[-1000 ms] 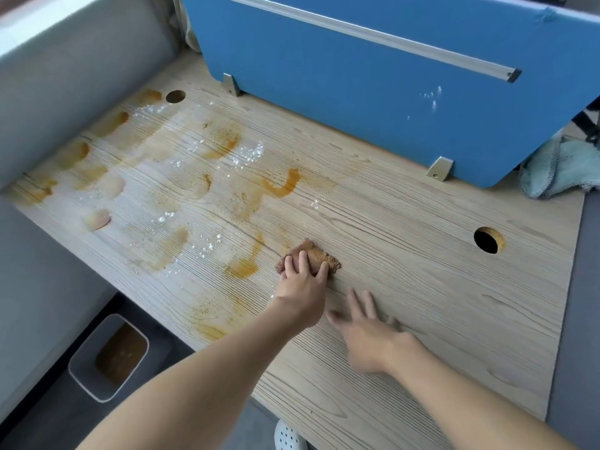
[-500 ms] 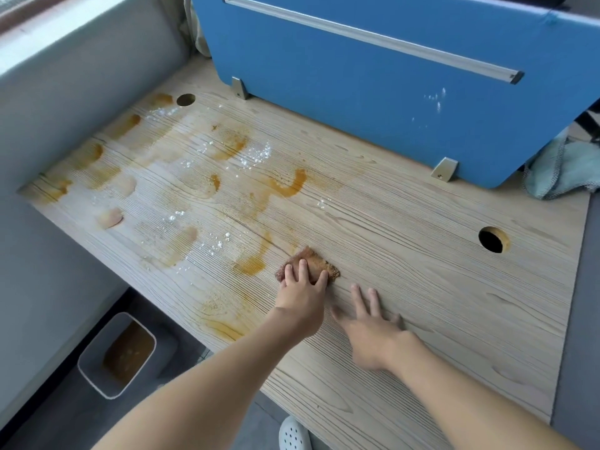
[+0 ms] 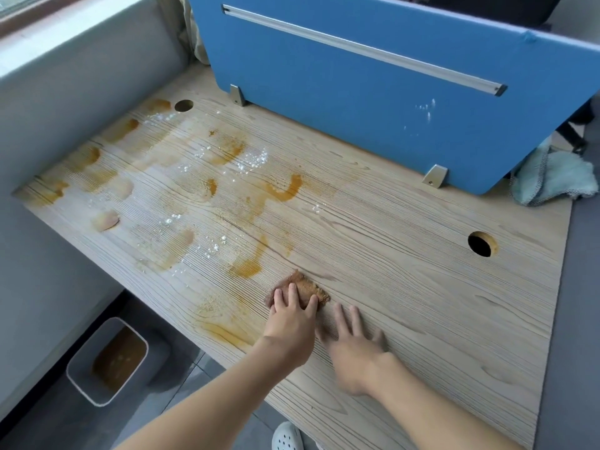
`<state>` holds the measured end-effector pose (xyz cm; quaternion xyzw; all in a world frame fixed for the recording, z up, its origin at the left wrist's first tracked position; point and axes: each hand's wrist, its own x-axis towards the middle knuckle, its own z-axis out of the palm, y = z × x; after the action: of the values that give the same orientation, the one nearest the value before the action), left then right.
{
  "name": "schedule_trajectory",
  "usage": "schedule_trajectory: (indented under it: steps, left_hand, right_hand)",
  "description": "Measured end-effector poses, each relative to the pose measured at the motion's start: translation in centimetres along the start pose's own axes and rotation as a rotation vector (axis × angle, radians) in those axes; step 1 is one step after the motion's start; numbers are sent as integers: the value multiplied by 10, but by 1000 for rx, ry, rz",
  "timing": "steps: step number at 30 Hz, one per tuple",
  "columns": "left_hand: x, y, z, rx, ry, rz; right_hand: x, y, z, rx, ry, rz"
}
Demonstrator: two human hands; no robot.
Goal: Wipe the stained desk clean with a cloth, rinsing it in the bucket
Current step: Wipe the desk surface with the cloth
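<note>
bench: light wood-grain top, fills most of the view; right half looks clean, left half is dirty.
divider panel: blue, upright along the far edge on two metal brackets, grey rail across it, a few white specks on its face.
stains: orange-brown smears and patches across the left half of the bench, white crumbs scattered among them; the nearest patch is just left of the cloth.
bucket: white, rectangular, on the floor below the bench's near-left edge, brown water inside.
teal towel: crumpled at the far right corner, beside the panel's end.
left hand: palm down, fingers laid over the cloth and pressing it onto the bench, not wrapped round it.
right hand: flat on the bench just right of the left hand, fingers apart, holds nothing, slightly blurred.
cloth: brown, bunched small, on the bench near the front middle, far part sticks out past the fingers.
cable holes: one right, one far left.
shoe: white, on the floor at the bottom edge.
</note>
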<state>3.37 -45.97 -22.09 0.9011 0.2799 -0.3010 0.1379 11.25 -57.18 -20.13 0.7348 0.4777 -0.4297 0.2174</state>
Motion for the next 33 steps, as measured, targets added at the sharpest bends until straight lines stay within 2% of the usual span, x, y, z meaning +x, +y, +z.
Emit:
schedule_trajectory:
  steps: [21,28,33]
  left_hand:
    - [-19,-24,9,-76,49,-52]
    - [-51,-24,36,-28,-22,-31]
    - [-42,-30,27,-98,29,-82]
  right_hand:
    - [1,-1,2,-9,-1,13]
    - [0,-3,1,-9,-14,22]
    - [0,-4,1,-24,-15,33]
